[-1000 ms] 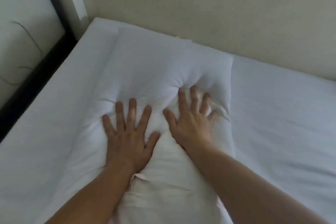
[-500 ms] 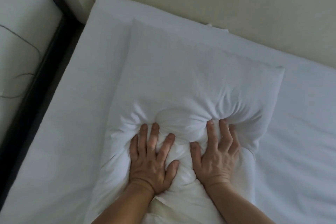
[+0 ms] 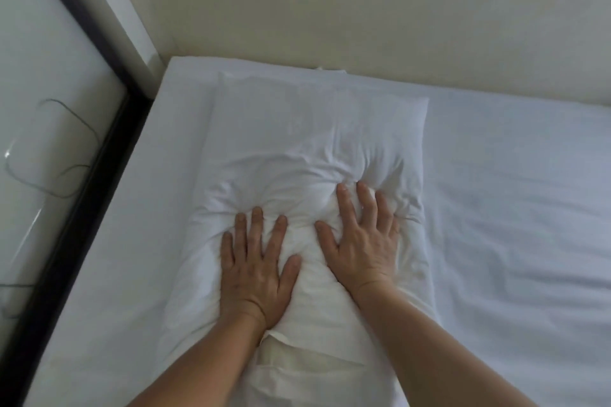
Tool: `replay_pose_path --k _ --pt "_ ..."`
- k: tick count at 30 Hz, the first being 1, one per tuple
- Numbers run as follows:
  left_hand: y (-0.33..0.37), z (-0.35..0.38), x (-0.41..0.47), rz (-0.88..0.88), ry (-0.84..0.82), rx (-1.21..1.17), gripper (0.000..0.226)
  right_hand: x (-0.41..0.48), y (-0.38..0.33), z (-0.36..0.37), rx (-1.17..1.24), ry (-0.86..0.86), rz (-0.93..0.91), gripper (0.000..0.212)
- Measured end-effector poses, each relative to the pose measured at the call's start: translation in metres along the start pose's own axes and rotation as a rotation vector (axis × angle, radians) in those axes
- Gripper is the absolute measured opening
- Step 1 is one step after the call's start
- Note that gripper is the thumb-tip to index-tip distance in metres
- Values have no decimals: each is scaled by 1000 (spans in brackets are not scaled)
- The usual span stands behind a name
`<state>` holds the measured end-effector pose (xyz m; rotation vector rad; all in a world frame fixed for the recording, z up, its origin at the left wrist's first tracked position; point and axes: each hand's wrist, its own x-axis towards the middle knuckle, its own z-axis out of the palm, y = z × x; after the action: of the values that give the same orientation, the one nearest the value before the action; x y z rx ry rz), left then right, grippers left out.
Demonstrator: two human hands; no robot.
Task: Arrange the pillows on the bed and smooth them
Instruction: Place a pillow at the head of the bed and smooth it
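A white pillow (image 3: 307, 129) lies lengthwise on the bed (image 3: 515, 195), its far end close to the wall. Both of my hands press flat into its near half with fingers spread. My left hand (image 3: 256, 268) sits left of the pillow's middle; my right hand (image 3: 362, 238) sits a little farther up and to the right. The fabric is dented and creased around the fingertips. A cream inner pillow (image 3: 307, 363) shows out of the case's open near end, between my forearms.
A beige wall (image 3: 363, 10) runs along the head of the bed. A black frame (image 3: 82, 195) and a white glossy panel with thin cables (image 3: 59, 149) border the bed's left side. White sheet stretches to the right.
My hands have flattened from a bunching grip and slid slightly apart on the pillow. The view has tilted up, showing more wall.
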<state>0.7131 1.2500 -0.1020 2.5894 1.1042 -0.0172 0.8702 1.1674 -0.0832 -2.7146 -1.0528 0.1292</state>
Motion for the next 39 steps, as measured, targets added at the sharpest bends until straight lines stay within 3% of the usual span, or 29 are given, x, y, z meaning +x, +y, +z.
replay_pose_path --k 3,5,7,9,11,13,15,17,20,23,25,27,29,31,34,37,39 --pt "12 -20 -26 -90 -88 -19 69 -22 9 -33 19 -88 37 80" --pt "18 -32 -34 -161 -188 -78 70 -34 24 -51 67 -157 311 100" --pt "23 -46 -36 -222 -314 -142 71 -44 40 -66 288 -250 677 123" --pt "31 -56 -39 -239 -415 -226 73 -57 48 -78 535 -330 851 129" --pt "41 -65 -48 -236 -464 -303 76 -68 45 -90 637 -298 849 108" --pt "48 -76 -54 -241 -464 -367 79 -73 36 -107 688 -143 794 69" --pt "54 -91 -58 -253 -411 -436 80 -68 21 -135 700 -14 688 44" --pt "62 -110 -55 -239 -340 -601 78 -56 8 -176 749 97 616 38" --pt "82 -144 -44 -147 -265 -939 72 -39 -22 -243 918 113 490 35" --pt "81 -178 -33 -126 -244 -1210 66 -32 -67 -278 868 32 281 40" --pt "62 -202 -29 -237 -285 -1345 65 -35 -101 -272 774 -146 166 29" --pt "32 -218 -24 -366 -310 -1439 69 -45 -128 -249 882 -434 143 11" --pt "-4 -226 -17 -421 -334 -1497 74 -54 -145 -226 1130 -617 188 9" --pt "-46 -224 -19 -489 -250 -1480 73 -54 -141 -204 1187 -513 197 9" --pt "-104 -207 -42 -653 -132 -1157 97 -45 -96 -178 986 -308 299 20" --pt "-129 -181 -69 -652 -181 -949 98 -55 -27 -147 731 -399 466 34" --pt "-137 -162 -80 -658 -199 -915 112 -71 2 -126 636 -517 582 47"
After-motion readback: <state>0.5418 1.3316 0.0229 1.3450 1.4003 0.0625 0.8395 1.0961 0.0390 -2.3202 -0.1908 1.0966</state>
